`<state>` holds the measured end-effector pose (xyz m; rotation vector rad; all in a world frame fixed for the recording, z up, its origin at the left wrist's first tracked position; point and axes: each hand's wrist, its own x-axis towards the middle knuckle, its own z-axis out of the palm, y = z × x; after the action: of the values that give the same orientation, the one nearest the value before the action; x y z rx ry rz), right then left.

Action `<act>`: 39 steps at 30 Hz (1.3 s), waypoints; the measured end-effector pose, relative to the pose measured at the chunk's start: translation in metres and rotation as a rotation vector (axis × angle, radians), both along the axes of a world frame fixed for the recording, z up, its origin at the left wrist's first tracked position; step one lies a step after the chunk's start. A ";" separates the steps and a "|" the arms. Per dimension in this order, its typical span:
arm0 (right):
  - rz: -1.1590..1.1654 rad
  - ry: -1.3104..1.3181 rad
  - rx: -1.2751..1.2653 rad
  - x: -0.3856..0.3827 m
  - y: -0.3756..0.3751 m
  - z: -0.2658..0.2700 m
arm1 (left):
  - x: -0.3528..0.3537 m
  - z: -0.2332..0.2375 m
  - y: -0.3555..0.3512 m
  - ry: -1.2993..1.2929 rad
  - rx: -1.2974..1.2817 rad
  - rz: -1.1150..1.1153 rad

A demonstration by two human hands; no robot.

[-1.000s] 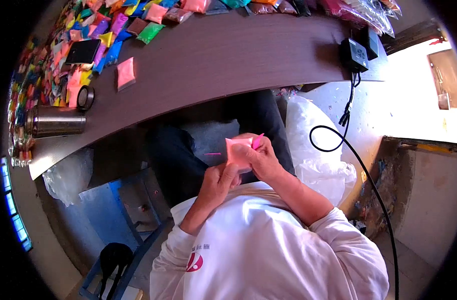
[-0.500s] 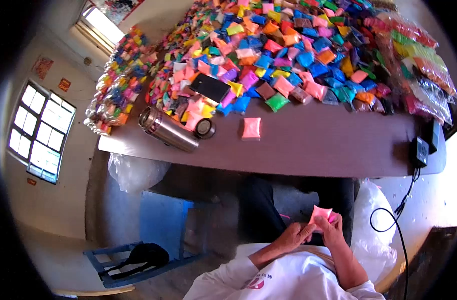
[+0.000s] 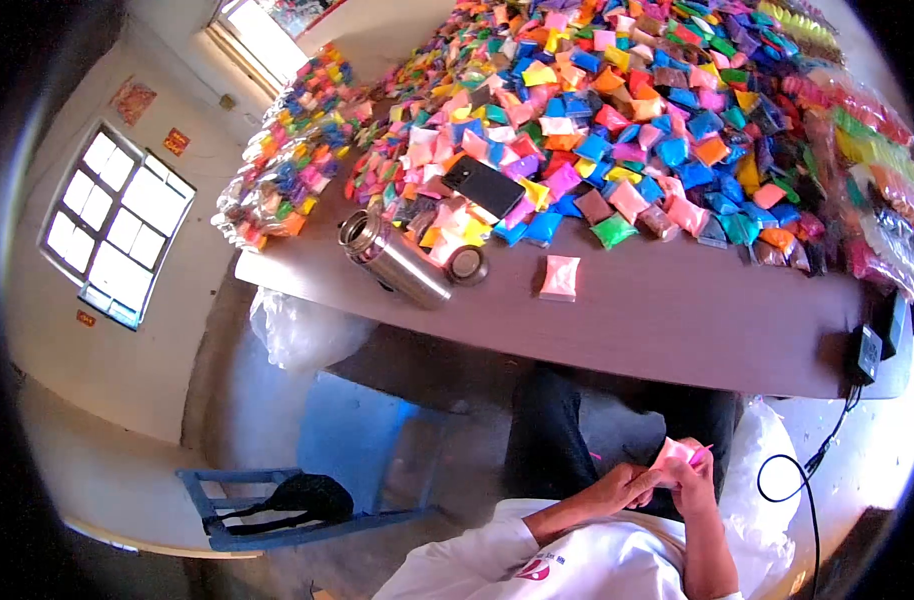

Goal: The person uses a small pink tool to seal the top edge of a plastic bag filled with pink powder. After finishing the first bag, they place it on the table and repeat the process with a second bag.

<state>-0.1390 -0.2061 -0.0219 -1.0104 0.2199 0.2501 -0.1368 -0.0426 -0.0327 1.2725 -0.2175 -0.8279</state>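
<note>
Above my lap I hold a small pink packet [image 3: 669,455], which looks like a clear bag with soft pink filling. My left hand [image 3: 622,488] is closed at its lower left side, thumb and fingers pressed together. My right hand [image 3: 694,488] is closed around its right side. A brighter pink thing [image 3: 701,455] pokes out by the right fingers, too small to name. On the table in front lies another pink packet [image 3: 560,277], apart from the large heap of coloured packets [image 3: 617,120].
A steel flask [image 3: 397,262] lies on the table beside its round lid [image 3: 467,265]. A black phone [image 3: 484,187] rests on the heap. A black adapter [image 3: 863,355] with a cable sits at the right edge. A blue chair [image 3: 352,430] holding a black bag [image 3: 302,503] stands left.
The camera view has turned, shifting the scene rightward and tilting it. Both hands still hold the pink packet above my lap; the brighter pink thing now sticks out farther beside my right fingers.
</note>
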 end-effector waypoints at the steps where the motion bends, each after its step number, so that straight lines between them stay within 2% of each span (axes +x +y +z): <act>1: 0.009 -0.022 0.106 0.000 0.000 -0.003 | -0.001 -0.012 0.000 -0.089 -0.011 0.018; 3: 0.026 -0.047 0.215 0.002 0.000 -0.005 | 0.000 -0.018 0.002 -0.048 -0.033 0.013; 5: 0.047 0.132 0.391 0.005 0.000 0.002 | 0.000 -0.022 0.001 -0.009 -0.061 -0.002; 10: 0.132 0.121 0.480 0.002 -0.006 -0.027 | -0.002 -0.025 0.001 0.267 -0.279 -0.040; 13: 0.072 0.100 0.453 0.000 -0.001 -0.020 | 0.000 -0.028 0.004 0.153 -0.196 -0.150; 15: 0.084 0.062 0.378 0.001 -0.007 -0.023 | -0.001 -0.025 0.003 0.125 -0.151 -0.113; 17: 0.076 0.017 0.292 0.008 0.002 0.014 | -0.001 -0.024 0.004 0.098 -0.105 -0.072; 18: 0.078 0.017 0.292 0.008 0.002 0.013 | -0.001 -0.025 0.005 0.080 -0.080 -0.031; 20: 0.010 0.085 0.048 0.006 -0.003 0.007 | 0.000 -0.026 0.006 0.062 -0.055 0.014; 22: 0.071 0.024 0.030 0.002 -0.012 -0.024 | 0.003 -0.024 0.007 0.002 -0.057 0.054; 24: 0.023 -0.019 -0.137 -0.002 -0.013 -0.034 | 0.005 -0.018 0.007 -0.055 -0.014 0.019; 25: 0.141 -0.018 -0.052 0.001 -0.013 -0.014 | 0.006 -0.014 0.007 -0.112 0.028 -0.015; 26: 0.141 -0.016 -0.050 -0.002 -0.013 -0.023 | 0.005 -0.011 0.006 -0.110 0.030 -0.014; 29: 0.010 -0.104 -0.175 -0.009 -0.010 -0.046 | 0.005 -0.009 0.006 -0.078 0.059 0.061; 32: -0.033 -0.049 -0.200 -0.006 0.004 -0.032 | 0.007 -0.021 0.005 -0.113 0.135 0.043; 34: 0.010 0.014 -0.075 -0.007 0.006 -0.022 | 0.003 -0.027 0.001 -0.183 0.115 0.118; 36: 0.031 0.008 -0.067 -0.005 0.004 -0.017 | 0.001 -0.028 0.000 -0.149 0.106 0.095; 39: 0.166 -0.085 0.006 -0.001 0.000 -0.026 | 0.000 -0.023 0.000 -0.096 0.082 0.098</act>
<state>-0.1405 -0.2059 -0.0483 -1.0322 0.0583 0.3576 -0.1364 -0.0426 -0.0558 1.3909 -0.1980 -0.6991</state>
